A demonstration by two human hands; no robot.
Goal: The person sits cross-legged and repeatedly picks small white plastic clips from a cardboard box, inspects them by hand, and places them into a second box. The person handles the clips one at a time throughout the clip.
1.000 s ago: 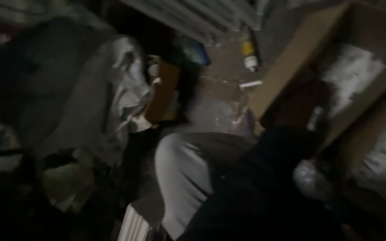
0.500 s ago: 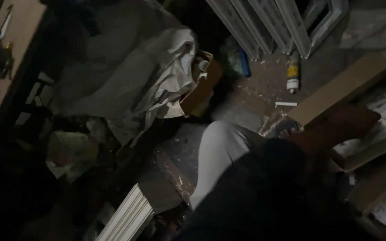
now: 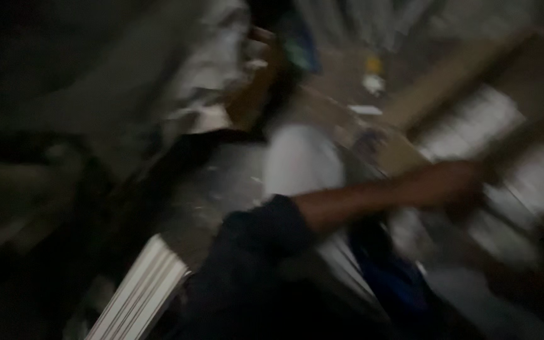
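Dark, heavily blurred view from the head camera. One arm in a dark blue sleeve [image 3: 253,245] reaches across toward the open cardboard box [image 3: 524,82]. The hand [image 3: 451,184] sits at the box's near edge, against the pale, whitish contents [image 3: 473,123] inside it. Which hand this is cannot be told for certain; it reads as the left. Its grip is smeared by motion: cannot tell how far the fingers are spread, nor whether they have hold of anything. The other hand cannot be made out.

Left of the box, on the floor: a small yellow-and-white tube [image 3: 373,74]. Further left of the box, a heap of crumpled pale sheeting [image 3: 196,75]. Well below and left of the box, a stack of white ribbed strips [image 3: 140,293], lying slantwise.
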